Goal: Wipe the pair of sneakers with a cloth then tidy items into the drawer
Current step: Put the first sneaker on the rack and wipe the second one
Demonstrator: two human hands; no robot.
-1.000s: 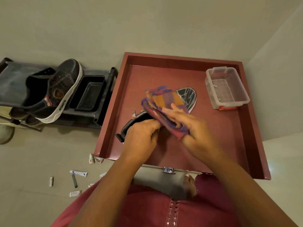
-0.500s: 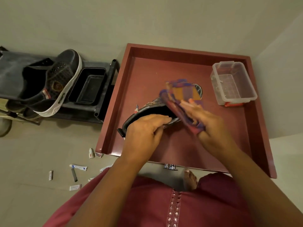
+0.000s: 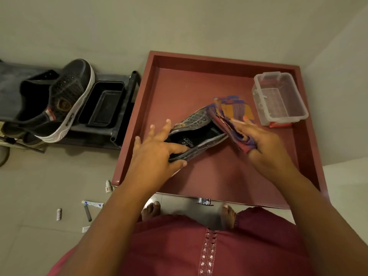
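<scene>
We hold one sneaker (image 3: 196, 134) over the drawer (image 3: 223, 80), between our hands; the cloth (image 3: 232, 114) lies under our right fingers (image 3: 242, 124). The tub (image 3: 278, 98) sits beyond them. The second sneaker (image 3: 59, 102) rests on the rack (image 3: 12, 76), well left of our left fingers (image 3: 159, 130).

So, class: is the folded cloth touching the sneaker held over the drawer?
Touching. The head view shows the cloth, gripped by the right hand, pressed against the sneaker, no gap.
</scene>
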